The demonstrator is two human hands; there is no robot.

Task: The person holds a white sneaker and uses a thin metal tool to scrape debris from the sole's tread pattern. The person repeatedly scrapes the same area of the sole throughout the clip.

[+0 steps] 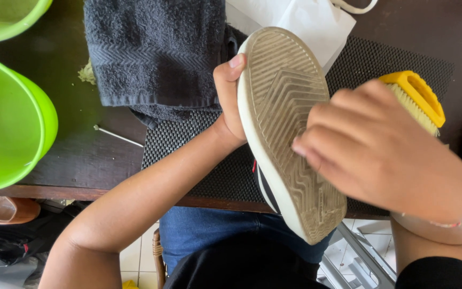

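Observation:
A shoe (pixel 282 101) is held sole up over the table edge, its ribbed tan sole dirty and rimmed in white. My left hand (pixel 230 101) grips the shoe from the left side, thumb hooked over the toe edge. My right hand (pixel 380 150) is closed on a yellow scrub brush (pixel 418 96) with pale bristles, pressing it against the right side of the sole around the middle. Most of the brush is hidden under my fingers.
A black mesh mat (pixel 188 144) covers the dark table. A dark grey towel (pixel 156 48) lies at the back, with white cloth (pixel 311 21) beside it. Two bright green basins (pixel 12 118) stand at the left. A thin white stick (pixel 118 137) lies by the mat.

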